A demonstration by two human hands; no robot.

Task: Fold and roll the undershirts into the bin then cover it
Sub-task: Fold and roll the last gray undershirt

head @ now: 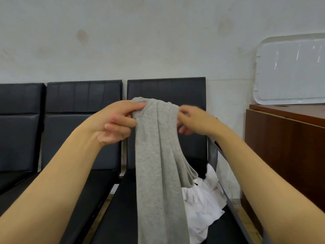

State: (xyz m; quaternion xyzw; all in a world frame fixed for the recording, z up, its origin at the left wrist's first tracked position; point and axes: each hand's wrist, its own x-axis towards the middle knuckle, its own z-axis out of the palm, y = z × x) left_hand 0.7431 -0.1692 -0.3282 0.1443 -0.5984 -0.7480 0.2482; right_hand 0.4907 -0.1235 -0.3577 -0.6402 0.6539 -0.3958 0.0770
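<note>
A grey undershirt (156, 164) hangs lengthwise in front of me, bunched into a narrow strip over the black seat. My left hand (117, 123) pinches its top left corner between thumb and fingers. My right hand (194, 120) grips the top right edge, fingers curled into the cloth. A white undershirt (204, 206) lies crumpled on the seat below and to the right, partly hidden by the grey one. A clear plastic lid (290, 71) leans against the wall on the cabinet at the right. No bin is in view.
A row of black padded chairs (82, 120) stands against the pale wall. A brown wooden cabinet (284, 147) stands at the right, close to the metal armrest (213, 155) of the nearest chair.
</note>
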